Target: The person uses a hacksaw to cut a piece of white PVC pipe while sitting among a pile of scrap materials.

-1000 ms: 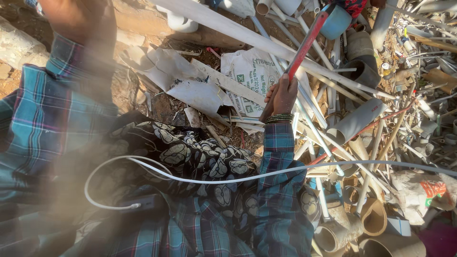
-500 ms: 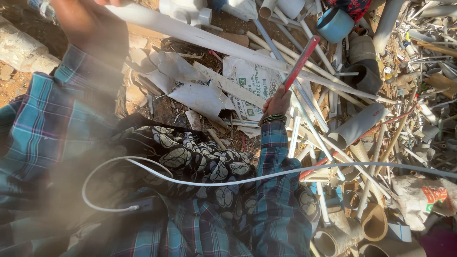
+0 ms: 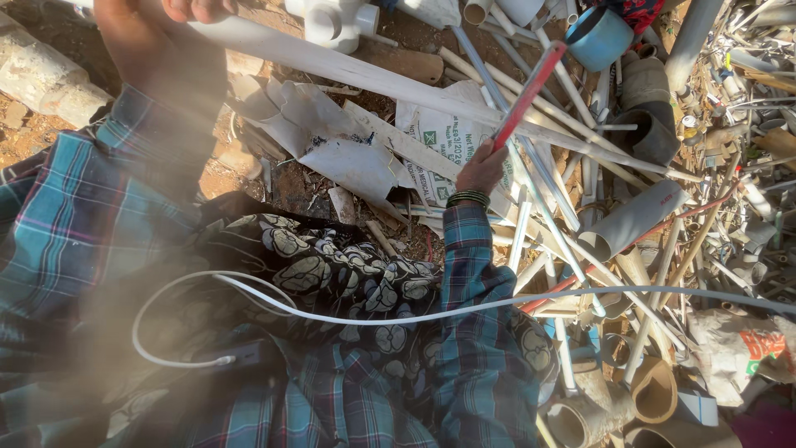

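Observation:
My left hand (image 3: 149,37) is raised at the top left, fingers wrapped round a long white plastic pipe (image 3: 373,79) that slants down to the right across the heap. My right hand (image 3: 481,170), with green bangles at the wrist, reaches into the pile's middle. It grips the lower end of a thin red rod (image 3: 526,91), which points up and right toward a blue pipe piece (image 3: 599,37). Both arms wear blue plaid sleeves. A patterned black-and-white cloth (image 3: 348,274) lies across my lap.
A heap of scrap fills the right side: thin white conduits (image 3: 547,199), grey pipe stubs (image 3: 634,217), brown pipe ends (image 3: 655,390) and a printed white sack (image 3: 439,133). A white cable (image 3: 348,317) loops over my lap. Bare dirt and a stone (image 3: 41,79) lie at left.
My left hand has shifted slightly along the white pipe at the top. My right hand and the red rod stay almost where they were.

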